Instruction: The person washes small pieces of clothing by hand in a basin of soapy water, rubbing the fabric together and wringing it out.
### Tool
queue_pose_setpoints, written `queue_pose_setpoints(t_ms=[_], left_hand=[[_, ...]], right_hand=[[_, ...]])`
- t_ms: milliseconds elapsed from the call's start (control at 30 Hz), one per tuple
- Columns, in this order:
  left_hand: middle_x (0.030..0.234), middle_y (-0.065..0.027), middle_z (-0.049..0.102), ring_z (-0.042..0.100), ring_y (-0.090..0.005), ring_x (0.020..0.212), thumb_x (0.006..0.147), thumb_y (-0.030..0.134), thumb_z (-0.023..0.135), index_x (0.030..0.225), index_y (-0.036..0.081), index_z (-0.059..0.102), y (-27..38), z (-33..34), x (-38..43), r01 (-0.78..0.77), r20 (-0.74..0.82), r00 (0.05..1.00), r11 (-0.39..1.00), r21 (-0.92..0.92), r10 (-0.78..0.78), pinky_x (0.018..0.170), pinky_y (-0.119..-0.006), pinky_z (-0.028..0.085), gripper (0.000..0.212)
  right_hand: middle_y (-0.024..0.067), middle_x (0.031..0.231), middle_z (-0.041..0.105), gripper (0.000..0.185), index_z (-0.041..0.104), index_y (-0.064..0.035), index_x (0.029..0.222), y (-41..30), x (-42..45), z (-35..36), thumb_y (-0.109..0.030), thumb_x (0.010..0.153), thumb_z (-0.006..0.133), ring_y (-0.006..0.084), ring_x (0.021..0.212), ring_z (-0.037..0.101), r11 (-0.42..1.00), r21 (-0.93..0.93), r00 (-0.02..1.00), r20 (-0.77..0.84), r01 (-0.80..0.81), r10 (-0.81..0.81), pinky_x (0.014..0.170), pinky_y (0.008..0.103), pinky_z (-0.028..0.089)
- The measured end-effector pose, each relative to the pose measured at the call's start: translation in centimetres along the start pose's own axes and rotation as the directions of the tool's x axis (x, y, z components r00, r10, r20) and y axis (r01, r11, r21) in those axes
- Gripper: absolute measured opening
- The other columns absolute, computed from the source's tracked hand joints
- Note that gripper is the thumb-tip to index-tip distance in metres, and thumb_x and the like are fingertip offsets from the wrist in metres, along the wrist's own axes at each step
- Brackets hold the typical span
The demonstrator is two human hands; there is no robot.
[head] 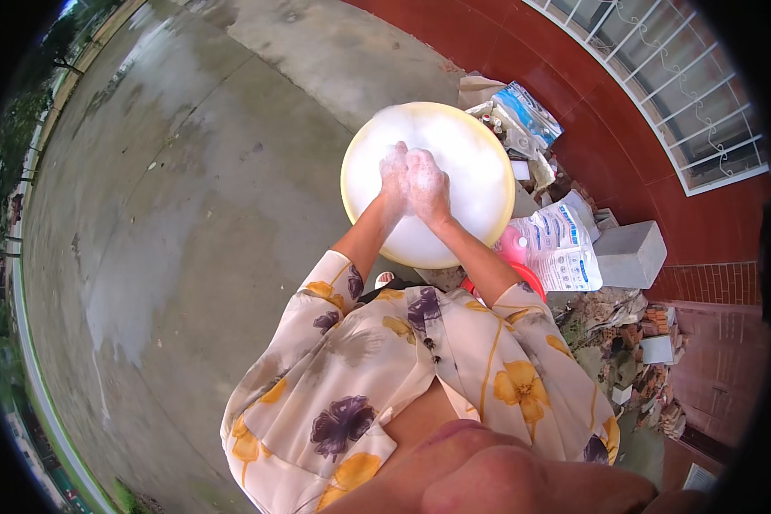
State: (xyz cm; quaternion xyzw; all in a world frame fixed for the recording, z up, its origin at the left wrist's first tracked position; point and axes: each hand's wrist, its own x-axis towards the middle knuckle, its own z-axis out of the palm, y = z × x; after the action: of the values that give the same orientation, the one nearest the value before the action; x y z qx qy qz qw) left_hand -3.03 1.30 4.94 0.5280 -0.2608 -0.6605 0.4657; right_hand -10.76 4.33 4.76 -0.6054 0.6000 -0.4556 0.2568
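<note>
A round basin with a pale yellow rim point(509, 193) is filled with thick white foam point(462, 144). Over its middle, my left hand point(394, 175) and my right hand point(428, 185) are side by side and touching, both coated with suds. The fingers of both look curled in; whether anything is between them is hidden by foam and by the hands themselves. The water and whatever lies under the foam cannot be seen.
Right of the basin are a pink bottle point(513, 244), a red container point(532, 277), a printed plastic bag point(562, 247) and a grey block point(631, 255). Rubble and broken bricks point(658, 321) lie near a red wall point(591, 135) with a barred window point(687, 83).
</note>
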Motion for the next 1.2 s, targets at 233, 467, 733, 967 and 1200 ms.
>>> queue_pose_setpoints(t_ms=[233,467,733,967,1200], left_hand=[[0.090,-0.0045,0.055,0.053,-0.0227,0.084,0.100,0.031,0.039,0.097,0.013,0.050,-3.2,-1.7,4.1,-0.045,0.078,0.996,0.999,-0.016,0.046,0.070,-0.038,0.046,0.021],[0.090,-0.0053,0.056,0.055,-0.0228,0.086,0.099,0.034,0.041,0.095,0.012,0.052,1.0,1.7,-3.0,0.083,-0.007,0.996,0.973,-0.215,-0.087,0.075,-0.038,0.047,0.025],[0.082,-0.0040,0.055,0.053,-0.0182,0.074,0.099,0.038,0.045,0.098,0.012,0.054,-0.5,-0.1,-2.2,0.128,0.054,0.992,0.955,-0.268,-0.118,0.064,-0.033,0.045,0.028],[0.081,-0.0080,0.059,0.060,-0.0207,0.065,0.100,0.032,0.051,0.092,0.008,0.053,2.4,-2.3,-0.9,-0.113,0.155,0.981,0.993,-0.033,0.117,0.057,-0.034,0.050,0.025],[0.085,-0.0134,0.063,0.064,-0.0259,0.071,0.095,0.022,0.054,0.100,0.002,0.059,5.1,-1.4,-3.4,-0.022,0.431,0.899,0.989,-0.144,0.083,0.063,-0.038,0.054,0.021]], right_hand=[[0.0217,0.082,0.067,0.036,0.062,-0.0031,0.100,-1.0,-0.2,0.0,-0.036,0.093,0.050,0.0352,0.077,0.066,0.980,0.197,0.999,-0.041,0.008,0.000,0.071,0.0417,0.050],[0.0140,0.077,0.063,0.027,0.059,-0.0058,0.107,1.3,0.3,-0.5,-0.027,0.093,0.049,0.0234,0.069,0.062,0.994,0.110,1.000,-0.022,0.003,-0.001,0.067,0.0386,0.050],[0.0123,0.081,0.065,0.032,0.059,-0.0030,0.106,1.1,-1.4,-0.5,-0.030,0.096,0.048,0.0222,0.077,0.063,0.985,0.150,0.996,-0.005,0.089,-0.089,0.070,0.0377,0.050],[0.0120,0.091,0.067,0.028,0.062,-0.0015,0.110,2.4,2.5,-5.6,-0.024,0.095,0.055,0.0151,0.057,0.058,0.951,0.048,0.939,0.181,-0.305,0.292,0.052,0.0314,0.048],[0.0070,0.099,0.067,0.036,0.060,-0.0036,0.118,-1.5,3.1,-6.4,-0.027,0.092,0.065,0.0119,0.087,0.063,0.915,0.193,0.786,0.592,-0.355,0.180,0.075,0.0287,0.053]])
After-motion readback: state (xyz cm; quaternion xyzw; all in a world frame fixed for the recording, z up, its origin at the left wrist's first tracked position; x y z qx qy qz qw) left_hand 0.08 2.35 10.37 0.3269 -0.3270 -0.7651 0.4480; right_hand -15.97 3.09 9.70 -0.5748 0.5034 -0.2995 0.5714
